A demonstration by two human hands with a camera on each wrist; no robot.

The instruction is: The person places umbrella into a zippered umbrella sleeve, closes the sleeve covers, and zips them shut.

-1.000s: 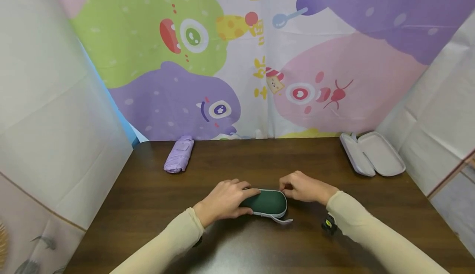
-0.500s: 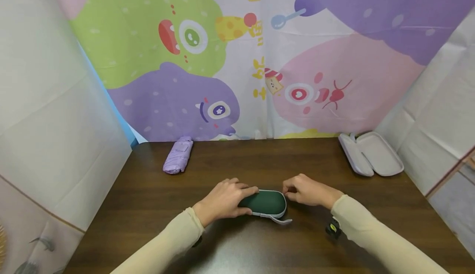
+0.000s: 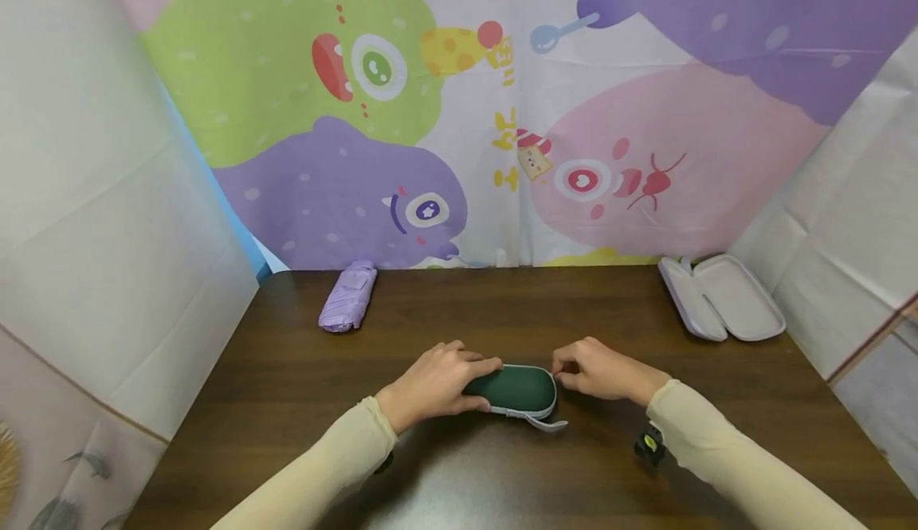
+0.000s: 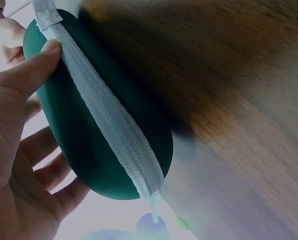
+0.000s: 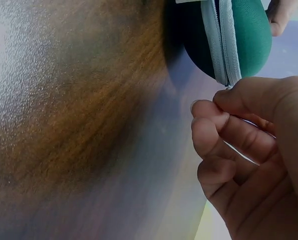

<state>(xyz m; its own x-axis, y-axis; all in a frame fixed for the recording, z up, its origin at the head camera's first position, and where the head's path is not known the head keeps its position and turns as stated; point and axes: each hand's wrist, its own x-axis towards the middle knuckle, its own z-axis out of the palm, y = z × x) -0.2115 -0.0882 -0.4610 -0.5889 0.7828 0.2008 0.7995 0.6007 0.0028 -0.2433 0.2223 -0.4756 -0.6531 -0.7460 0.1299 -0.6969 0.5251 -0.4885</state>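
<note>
your left hand [image 3: 439,382] grips the green case [image 3: 519,389] on the table [image 3: 466,478], fingers spread behind, likely bracing it; your right hand [image 3: 601,368] pinches what looks like the zip pull [image 5: 228,87] at its other end.

A dark green case [image 3: 523,388] is showing a smooth, matt shell, its pale grey zip band [image 4: 106,110] looking like ribbed, woven cloth. The table [image 3: 459,478] is showing brown wood grain, gleaming glossily in patches. A purple bundle [image 3: 349,297] is appearing as crinkled fabric; the cream sleeves [image 3: 731,438] are looking like soft, matt cloth.
</note>
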